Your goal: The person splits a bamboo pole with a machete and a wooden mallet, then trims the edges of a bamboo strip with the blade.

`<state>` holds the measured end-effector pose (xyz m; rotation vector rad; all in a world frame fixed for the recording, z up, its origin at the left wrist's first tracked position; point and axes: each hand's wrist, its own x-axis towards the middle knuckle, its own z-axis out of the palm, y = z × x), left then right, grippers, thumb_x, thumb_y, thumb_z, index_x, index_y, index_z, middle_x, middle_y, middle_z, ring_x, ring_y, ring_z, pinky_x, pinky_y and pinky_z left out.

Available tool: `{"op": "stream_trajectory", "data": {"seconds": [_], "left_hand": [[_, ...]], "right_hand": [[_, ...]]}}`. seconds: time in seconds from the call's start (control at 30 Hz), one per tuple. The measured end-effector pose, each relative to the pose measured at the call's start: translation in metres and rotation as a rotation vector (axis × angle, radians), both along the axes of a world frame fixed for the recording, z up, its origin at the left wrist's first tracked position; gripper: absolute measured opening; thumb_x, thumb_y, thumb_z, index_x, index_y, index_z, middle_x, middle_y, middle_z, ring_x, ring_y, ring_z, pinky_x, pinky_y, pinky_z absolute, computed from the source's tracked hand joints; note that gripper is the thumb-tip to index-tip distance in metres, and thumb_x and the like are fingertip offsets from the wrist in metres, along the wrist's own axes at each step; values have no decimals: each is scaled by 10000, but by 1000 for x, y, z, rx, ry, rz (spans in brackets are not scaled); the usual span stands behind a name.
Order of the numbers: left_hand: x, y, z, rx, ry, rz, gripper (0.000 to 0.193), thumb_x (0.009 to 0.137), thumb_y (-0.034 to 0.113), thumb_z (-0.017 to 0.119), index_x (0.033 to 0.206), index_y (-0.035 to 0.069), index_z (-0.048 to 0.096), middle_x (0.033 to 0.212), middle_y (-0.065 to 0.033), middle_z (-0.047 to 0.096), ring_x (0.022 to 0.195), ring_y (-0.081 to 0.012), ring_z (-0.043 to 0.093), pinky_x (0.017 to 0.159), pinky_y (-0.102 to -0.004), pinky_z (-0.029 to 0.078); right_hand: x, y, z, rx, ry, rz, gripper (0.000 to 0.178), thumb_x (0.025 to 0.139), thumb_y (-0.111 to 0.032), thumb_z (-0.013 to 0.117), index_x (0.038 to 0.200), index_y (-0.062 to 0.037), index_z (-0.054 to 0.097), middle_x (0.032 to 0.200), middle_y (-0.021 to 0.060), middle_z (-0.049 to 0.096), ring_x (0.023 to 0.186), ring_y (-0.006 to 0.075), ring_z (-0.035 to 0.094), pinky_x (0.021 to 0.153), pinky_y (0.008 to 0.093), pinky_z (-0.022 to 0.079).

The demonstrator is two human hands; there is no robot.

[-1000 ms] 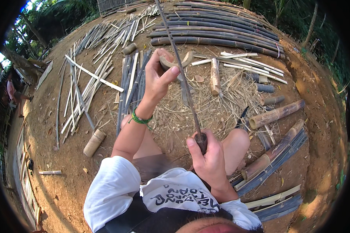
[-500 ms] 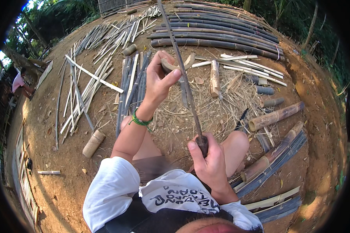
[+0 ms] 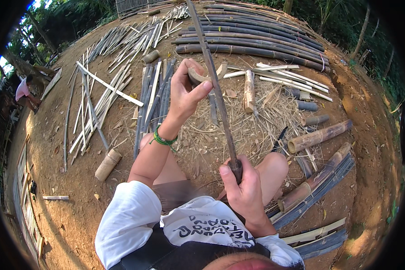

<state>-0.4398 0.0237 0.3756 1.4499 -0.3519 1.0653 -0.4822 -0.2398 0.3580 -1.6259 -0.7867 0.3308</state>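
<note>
My right hand (image 3: 248, 191) is wrapped round the dark handle of a machete (image 3: 219, 101). Its long, narrow, dark blade points up and away from me, past the top of the picture. My left hand (image 3: 185, 92) pinches a curved piece of split bamboo (image 3: 196, 77), a pale half-ring, between thumb and fingers. The blade passes across the bamboo and hides part of it; whether they touch I cannot tell. A green cord bracelet (image 3: 163, 138) circles my left wrist. Below my hands lie my bent legs and dark shorts.
Shavings (image 3: 270, 121) cover the ground ahead. Long dark bamboo poles (image 3: 256, 47) lie at the back, pale split strips (image 3: 112, 110) at left. Cut bamboo tubes (image 3: 319, 136) lie at right, a short bamboo section (image 3: 108, 165) at left. A person (image 3: 24, 92) is at far left.
The machete blade has shifted slightly right and turned, showing a wider face. My left hand keeps the bamboo piece in nearly the same place. The person at far left has changed posture.
</note>
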Motion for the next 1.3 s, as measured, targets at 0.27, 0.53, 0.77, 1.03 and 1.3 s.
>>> {"op": "stream_trajectory", "data": {"seconds": [0.27, 0.53, 0.77, 1.03, 1.3], "left_hand": [[3, -5, -1, -21, 66, 19, 399, 846, 256, 843, 962, 78, 506, 897, 29, 488, 772, -38, 466, 656, -205, 393], [10, -6, -6, 20, 91, 14, 378, 851, 270, 827, 935, 80, 511, 821, 42, 502, 721, -30, 452, 620, -201, 362], [9, -3, -7, 78, 66, 54, 402, 868, 336, 798, 961, 74, 508, 819, 43, 482, 719, -32, 436, 615, -200, 349], [-2, -3, -12, 79, 93, 49, 419, 861, 356, 779, 942, 65, 489, 860, 21, 455, 754, -54, 406, 637, -228, 328], [-9, 0, -21, 93, 95, 132, 453, 825, 403, 767, 870, 68, 464, 856, 9, 437, 773, -90, 384, 675, -259, 331]], "right_hand": [[7, 4, -5, -61, -74, -57, 282, 1012, -238, 649, 915, 15, 573, 597, 34, 483, 553, 115, 449, 514, 324, 362], [14, -6, -8, -79, -92, -41, 331, 998, -263, 661, 935, 52, 579, 608, 142, 560, 565, 289, 584, 536, 401, 432], [14, -6, -7, -88, -79, -49, 347, 986, -264, 671, 934, 68, 587, 614, 189, 597, 561, 346, 648, 544, 430, 458], [15, -12, -18, -76, 10, 20, 350, 984, -272, 677, 893, 54, 588, 584, 148, 562, 507, 289, 577, 525, 402, 426], [8, -13, -21, -76, 94, 68, 359, 985, -285, 677, 880, 46, 584, 564, 147, 546, 494, 247, 565, 512, 386, 416]]}}
